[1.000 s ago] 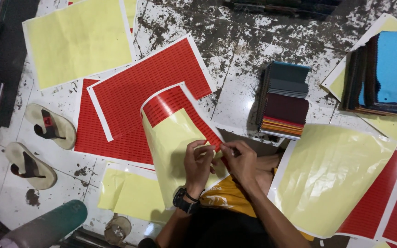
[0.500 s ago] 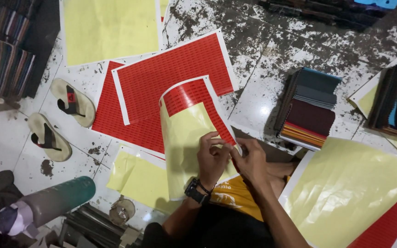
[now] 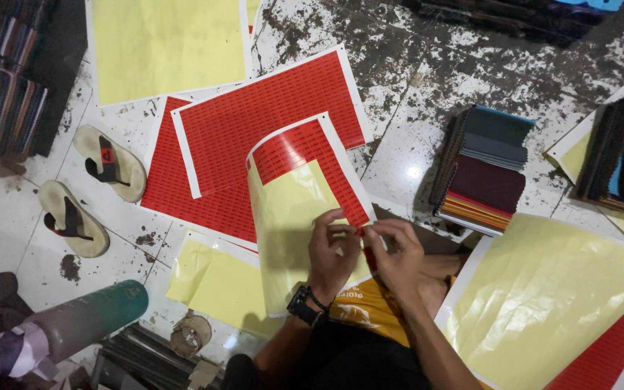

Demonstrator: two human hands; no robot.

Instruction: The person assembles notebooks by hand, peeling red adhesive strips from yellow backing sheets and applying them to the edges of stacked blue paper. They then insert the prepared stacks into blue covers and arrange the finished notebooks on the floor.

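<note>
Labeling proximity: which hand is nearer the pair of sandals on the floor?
Left. The left hand, with the wristwatch, is on the curled red sheet's edge, on the side toward the sandals. The right hand is just beyond it, farther away.

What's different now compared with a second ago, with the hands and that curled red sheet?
The left hand and right hand have closed in together, fingertips pinching at the edge of the curled red sticker sheet. The sheet stays curled, yellow backing up. The flat red sheets and sandals lie unmoved.
</note>
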